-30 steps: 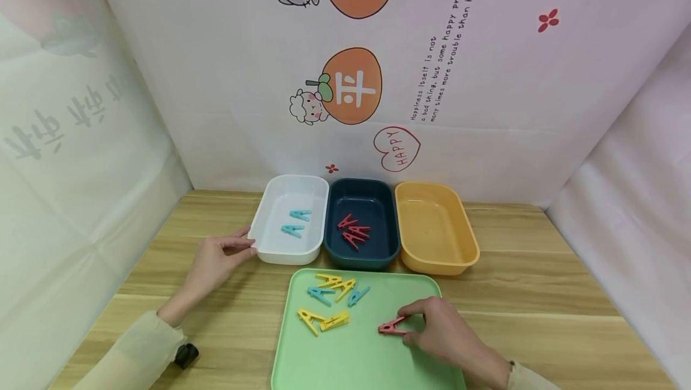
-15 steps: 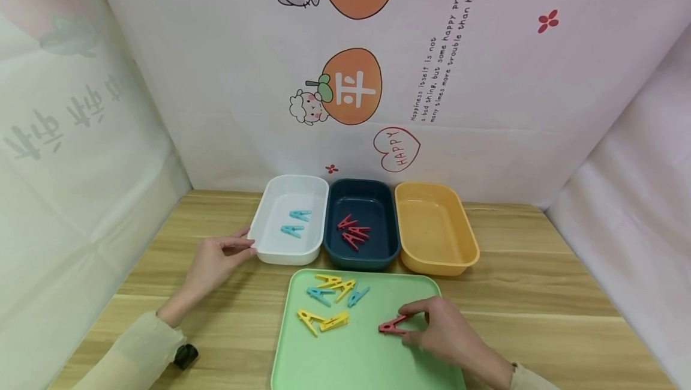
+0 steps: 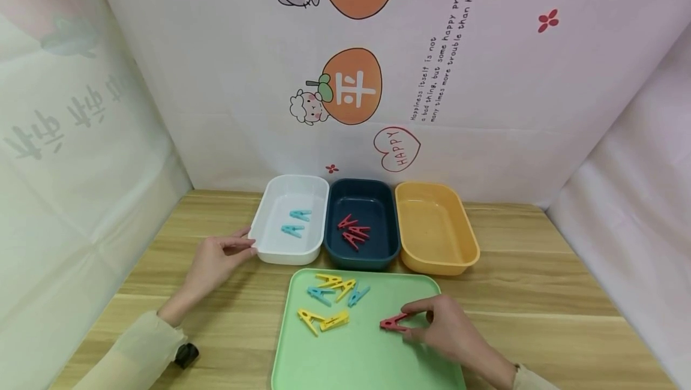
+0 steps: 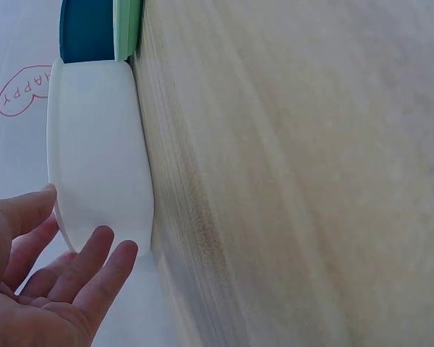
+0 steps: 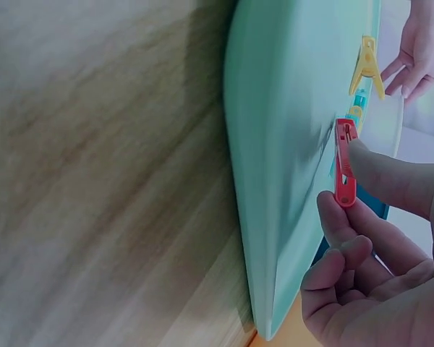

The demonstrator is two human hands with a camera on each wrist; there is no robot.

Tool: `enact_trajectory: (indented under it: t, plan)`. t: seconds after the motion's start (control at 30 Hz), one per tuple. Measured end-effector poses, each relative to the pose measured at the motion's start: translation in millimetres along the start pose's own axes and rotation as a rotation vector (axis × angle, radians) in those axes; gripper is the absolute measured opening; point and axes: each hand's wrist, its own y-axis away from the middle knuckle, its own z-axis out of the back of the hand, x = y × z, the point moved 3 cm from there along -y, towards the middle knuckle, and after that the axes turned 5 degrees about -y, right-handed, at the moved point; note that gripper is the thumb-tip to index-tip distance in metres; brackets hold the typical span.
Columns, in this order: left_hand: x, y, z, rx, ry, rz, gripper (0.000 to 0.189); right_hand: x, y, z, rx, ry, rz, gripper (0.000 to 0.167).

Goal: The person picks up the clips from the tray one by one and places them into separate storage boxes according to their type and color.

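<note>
In the head view my right hand (image 3: 445,330) pinches a red clothespin (image 3: 393,323) by its two arms, over the green tray (image 3: 367,360). The right wrist view shows thumb and fingers on either side of the red clothespin (image 5: 345,163). My left hand (image 3: 216,264) touches the near left corner of the white bin (image 3: 288,256). In the left wrist view the thumb of my left hand (image 4: 50,282) is at the rim, with loosely extended fingers beside the bin's wall. Several yellow clothespins (image 3: 335,320) and two blue clothespins (image 3: 358,296) lie on the tray's far left part.
Behind the tray stand the white bin with two blue clothespins (image 3: 293,231), a dark blue bin (image 3: 363,261) with three red clothespins (image 3: 354,240), and a yellow bin (image 3: 438,266). All three sit side by side against a printed cloth (image 3: 243,108) on the wooden table (image 3: 529,294).
My right hand has shifted very slightly up and right in the head view, with the red clothespin in its pinch. The left hand stays at the white bin.
</note>
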Motion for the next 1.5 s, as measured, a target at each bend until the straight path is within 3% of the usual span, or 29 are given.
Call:
enact_trajectory:
  t: [0.97,1.5]
  plan:
    - [-0.6,0.9,-0.5,0.002,-0.011,0.014,0.021,25,-13.3,34,-0.134,-0.068,0.029,0.027]
    - [-0.3,0.9,-0.1,0.0,-0.008,0.009,0.021,45,-29.8,52,-0.144,-0.112,0.094,0.032]
